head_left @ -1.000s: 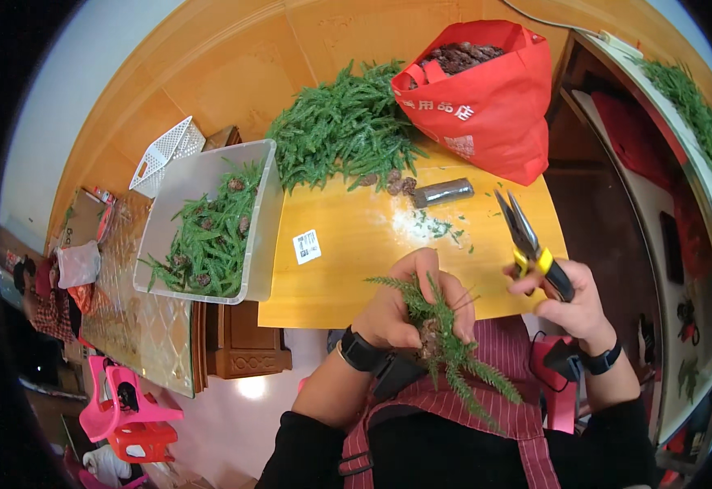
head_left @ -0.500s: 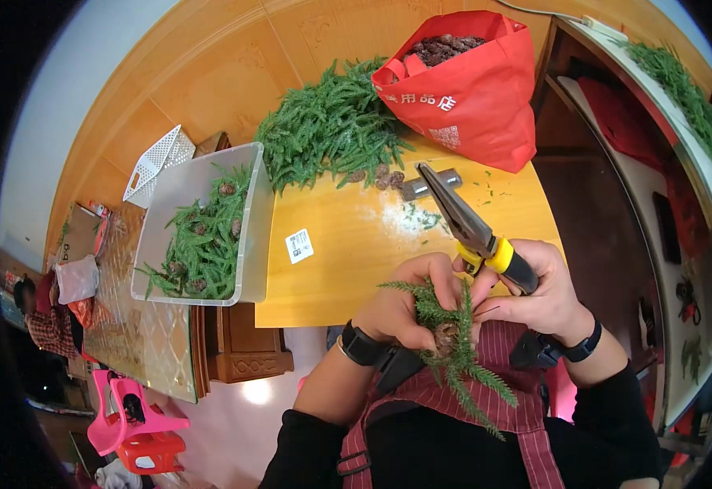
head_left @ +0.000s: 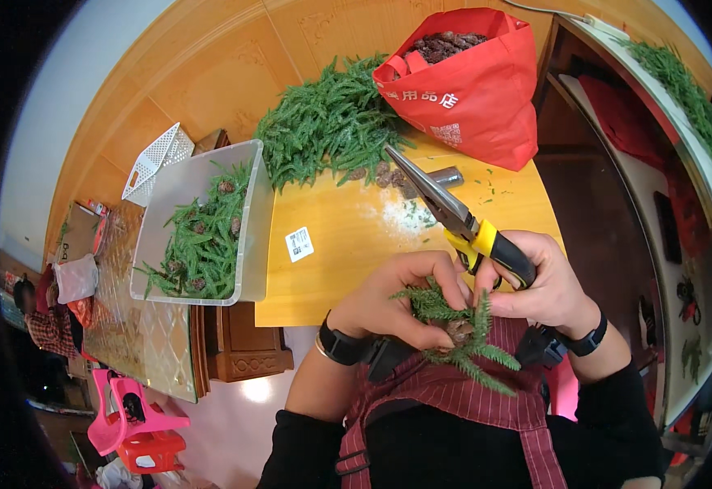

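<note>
My left hand [head_left: 398, 300] pinches a green pine sprig [head_left: 485, 357] that has a brown pine cone [head_left: 459, 330] at its middle. The sprig is in front of my apron, its branches spreading to the right and down. My right hand [head_left: 545, 285] is wrapped around long-nose pliers [head_left: 447, 209] with yellow and black handles, their jaws pointing up and left over the table. The right thumb and fingertips also meet the sprig's upper end beside my left fingers. Whatever lies between the fingertips is hidden.
On the yellow table [head_left: 315, 285] are a pile of green sprigs [head_left: 323, 122], loose pine cones [head_left: 384, 175], white powder and a white label [head_left: 299, 244]. A red bag [head_left: 470, 102] of cones stands at the back right. To the left is a clear bin [head_left: 257, 220] holding finished-looking sprigs with cones.
The pliers have tipped further left with my right hand. The sprig has turned in my left hand, and its lower branches now point more to the right.
</note>
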The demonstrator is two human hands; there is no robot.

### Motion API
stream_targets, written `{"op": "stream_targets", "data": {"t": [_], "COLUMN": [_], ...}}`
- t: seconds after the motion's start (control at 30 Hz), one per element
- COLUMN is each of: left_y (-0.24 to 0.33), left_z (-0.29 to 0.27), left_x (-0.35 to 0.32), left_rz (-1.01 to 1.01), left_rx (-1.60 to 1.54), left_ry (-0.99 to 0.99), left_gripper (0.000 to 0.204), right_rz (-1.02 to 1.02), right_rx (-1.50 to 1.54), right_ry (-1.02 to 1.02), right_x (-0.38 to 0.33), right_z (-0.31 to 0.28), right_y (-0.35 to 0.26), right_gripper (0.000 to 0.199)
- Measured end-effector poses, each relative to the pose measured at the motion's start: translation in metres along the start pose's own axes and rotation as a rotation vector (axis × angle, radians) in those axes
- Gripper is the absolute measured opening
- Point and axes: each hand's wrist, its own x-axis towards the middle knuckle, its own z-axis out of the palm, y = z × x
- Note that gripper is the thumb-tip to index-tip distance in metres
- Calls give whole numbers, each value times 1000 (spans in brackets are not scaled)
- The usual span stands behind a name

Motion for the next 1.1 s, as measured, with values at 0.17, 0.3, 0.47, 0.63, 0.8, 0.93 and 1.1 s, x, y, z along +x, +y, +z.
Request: {"op": "stream_targets", "data": {"t": [0.17, 0.3, 0.47, 0.63, 0.8, 0.93, 1.1], "left_y": [9, 10, 8, 11, 10, 12, 13], "left_z": [2, 4, -3, -6, -8, -8, -9], "left_x": [-4, -5, -10, -12, -12, -14, -17], "left_rz": [-37, 73, 186, 220, 212, 213, 192], "left_rx": [309, 590, 533, 514, 382, 392, 336], "left_ry": [56, 148, 164, 149, 145, 162, 148], "left_gripper": [33, 33, 33, 34, 34, 35, 35], "right_rz": [10, -124, -168, -205, -277, -322, -344], "right_rx": [-234, -298, -513, -804, -806, -840, -857], "right_ry": [64, 148, 218, 107, 69, 53, 46], "right_x": [0, -1, -15, -32, -36, -32, -30], "right_z": [-4, -10, -37, -60, -64, -57, -52], "right_y": [-1, 2, 11, 19, 18, 15, 10], "right_gripper": [26, 39, 33, 37, 38, 39, 39]}}
